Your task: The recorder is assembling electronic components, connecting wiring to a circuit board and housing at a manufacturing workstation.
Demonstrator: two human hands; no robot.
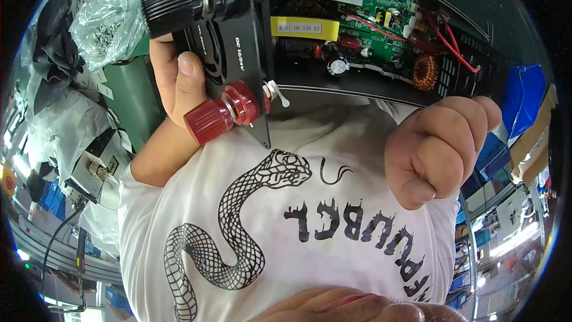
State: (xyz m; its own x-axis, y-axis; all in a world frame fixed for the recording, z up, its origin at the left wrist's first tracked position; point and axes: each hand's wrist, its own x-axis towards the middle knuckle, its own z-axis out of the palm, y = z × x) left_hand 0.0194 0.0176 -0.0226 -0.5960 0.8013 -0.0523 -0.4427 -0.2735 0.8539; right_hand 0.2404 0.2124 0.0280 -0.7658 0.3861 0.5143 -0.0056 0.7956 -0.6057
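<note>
My left hand (187, 80) grips a black end panel (260, 65) with a fan opening, held up edge-on. A black binding post (173, 9) sticks out near its top and a red binding post (223, 114) near its bottom, each with a metal lug on the panel's other face. My right hand (441, 149) is curled into a fist with the thumb pressed against the fingers; whatever it may hold is hidden. Just beyond it lies an open black metal case (351, 92) with a green circuit board (381, 42) inside.
In the case are a copper-wound ring coil (425, 71), a capacitor (338, 67), a yellow-wrapped transformer (305, 28) and loose red wires (456, 45). A clear plastic bag (110, 24) of small metal parts lies far left. A blue bin (524, 98) stands at the right.
</note>
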